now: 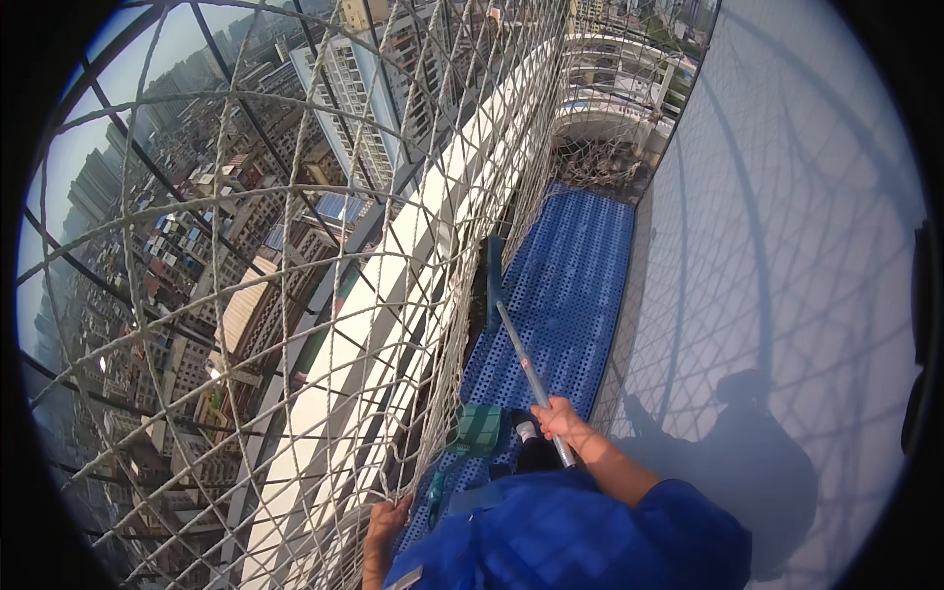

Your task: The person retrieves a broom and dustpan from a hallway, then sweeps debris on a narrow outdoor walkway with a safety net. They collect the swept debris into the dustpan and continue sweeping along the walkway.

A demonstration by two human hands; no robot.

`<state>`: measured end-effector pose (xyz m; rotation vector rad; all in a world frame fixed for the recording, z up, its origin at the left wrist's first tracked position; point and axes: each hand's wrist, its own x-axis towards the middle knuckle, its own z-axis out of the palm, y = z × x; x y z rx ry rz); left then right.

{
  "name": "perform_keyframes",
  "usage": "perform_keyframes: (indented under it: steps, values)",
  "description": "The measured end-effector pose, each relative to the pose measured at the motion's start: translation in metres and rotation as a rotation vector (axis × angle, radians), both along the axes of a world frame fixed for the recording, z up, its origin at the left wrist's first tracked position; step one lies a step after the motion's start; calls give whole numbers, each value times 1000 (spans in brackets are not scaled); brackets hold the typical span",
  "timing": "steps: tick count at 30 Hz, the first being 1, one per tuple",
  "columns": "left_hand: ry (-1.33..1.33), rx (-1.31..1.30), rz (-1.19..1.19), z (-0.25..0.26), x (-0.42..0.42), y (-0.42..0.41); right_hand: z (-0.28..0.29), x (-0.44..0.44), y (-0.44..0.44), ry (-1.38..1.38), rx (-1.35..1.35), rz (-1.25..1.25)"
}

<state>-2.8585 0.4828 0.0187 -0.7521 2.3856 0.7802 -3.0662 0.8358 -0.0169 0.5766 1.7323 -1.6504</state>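
My right hand (558,419) is closed around the metal pole of a broom (535,380). The broom's dark teal head (494,284) lies at the left edge of a blue perforated walkway (582,251), beside the netting. Down at the lower left, my left hand (387,516) grips the rope safety net (346,509) at its lower part. Between my hands a green plastic dustpan (476,430) rests on the walkway, near my foot. A smaller green handled tool (436,495) lies closer to me; its kind is unclear.
The rope net and dark metal bars rise on the left, beside a white ledge (420,221), with city buildings far below. A pale wall (796,295) bounds the right side. Tangled rope or debris (594,162) lies past the walkway's far end, before a curved white railing (627,55).
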Motion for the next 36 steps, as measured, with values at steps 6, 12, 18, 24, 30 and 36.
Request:
perform_keyframes:
  steps: [6,12,18,24,30,36]
  values:
    - [52,115,329,29,20,3,-21,-69,-17,-87,-245,-264]
    - [196,122,191,3,-24,4,-40,-64,-29,36,-24,-183]
    - [305,95,174,-70,-59,-9,-1,35,32,-7,-181,-128]
    - [309,-31,85,-81,-68,-28,37,126,48,-42,-15,-100]
    - [352,62,98,-59,-59,-25,78,162,38,41,96,-18]
    - [299,9,-15,-50,-46,-17,62,121,-9,24,-79,-50]
